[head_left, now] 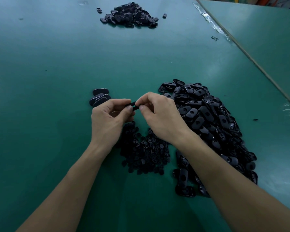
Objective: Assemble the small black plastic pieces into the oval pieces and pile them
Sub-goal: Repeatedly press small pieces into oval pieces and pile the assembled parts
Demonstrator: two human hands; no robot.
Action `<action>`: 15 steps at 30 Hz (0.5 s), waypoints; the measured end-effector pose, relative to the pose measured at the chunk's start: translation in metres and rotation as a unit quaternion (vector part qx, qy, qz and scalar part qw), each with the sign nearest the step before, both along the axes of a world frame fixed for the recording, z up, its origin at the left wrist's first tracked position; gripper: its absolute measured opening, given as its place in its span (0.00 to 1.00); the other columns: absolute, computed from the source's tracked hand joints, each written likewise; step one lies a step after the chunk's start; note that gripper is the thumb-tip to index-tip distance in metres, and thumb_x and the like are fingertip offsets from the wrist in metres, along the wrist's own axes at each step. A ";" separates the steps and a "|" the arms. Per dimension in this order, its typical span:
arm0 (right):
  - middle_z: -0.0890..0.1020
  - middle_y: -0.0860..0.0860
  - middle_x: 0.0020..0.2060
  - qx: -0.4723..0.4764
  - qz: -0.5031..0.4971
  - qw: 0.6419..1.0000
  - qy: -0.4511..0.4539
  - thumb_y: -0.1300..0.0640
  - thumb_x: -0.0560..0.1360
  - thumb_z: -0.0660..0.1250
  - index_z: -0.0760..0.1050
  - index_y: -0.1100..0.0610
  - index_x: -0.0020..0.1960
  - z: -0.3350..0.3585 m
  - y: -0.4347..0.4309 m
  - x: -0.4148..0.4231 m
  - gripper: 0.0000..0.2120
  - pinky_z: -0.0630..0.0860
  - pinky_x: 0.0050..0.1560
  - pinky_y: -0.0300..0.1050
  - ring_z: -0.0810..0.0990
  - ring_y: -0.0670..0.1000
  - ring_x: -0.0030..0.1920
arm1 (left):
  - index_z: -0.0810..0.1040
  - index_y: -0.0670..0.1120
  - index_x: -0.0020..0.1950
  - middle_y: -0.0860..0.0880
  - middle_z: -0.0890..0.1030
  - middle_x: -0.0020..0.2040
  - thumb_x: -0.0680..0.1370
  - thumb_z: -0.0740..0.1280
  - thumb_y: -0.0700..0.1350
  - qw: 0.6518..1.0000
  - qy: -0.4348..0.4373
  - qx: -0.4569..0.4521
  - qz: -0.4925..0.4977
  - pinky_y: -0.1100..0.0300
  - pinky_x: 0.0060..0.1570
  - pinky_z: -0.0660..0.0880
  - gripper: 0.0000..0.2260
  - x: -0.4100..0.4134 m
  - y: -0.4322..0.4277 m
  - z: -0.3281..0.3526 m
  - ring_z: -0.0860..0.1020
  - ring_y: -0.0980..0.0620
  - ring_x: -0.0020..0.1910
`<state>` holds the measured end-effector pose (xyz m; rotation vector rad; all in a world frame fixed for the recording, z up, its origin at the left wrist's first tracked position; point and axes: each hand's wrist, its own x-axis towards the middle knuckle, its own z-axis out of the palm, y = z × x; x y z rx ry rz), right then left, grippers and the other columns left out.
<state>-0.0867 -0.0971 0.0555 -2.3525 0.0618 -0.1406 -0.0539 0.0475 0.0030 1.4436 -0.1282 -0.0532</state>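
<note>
Fingers of left hand (107, 121) and right hand (159, 114) are curled and pinch one black oval piece (134, 104) between them, above the small pieces (144, 149).

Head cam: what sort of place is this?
Probably a factory hand-assembly bench: wide green table, bulk heap of oval pieces, heap of small black pieces, left hand and right hand pinching one piece.
</note>
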 end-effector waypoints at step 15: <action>0.82 0.45 0.38 0.006 -0.023 1.000 -0.003 0.62 0.77 0.70 0.82 0.54 0.49 0.000 0.003 0.001 0.05 0.72 0.40 0.25 0.79 0.37 0.38 | 0.84 0.46 0.49 0.48 0.87 0.44 0.75 0.73 0.33 0.999 -0.031 0.028 -0.031 0.64 0.43 0.81 0.08 -0.003 -0.001 0.002 0.86 0.51 0.42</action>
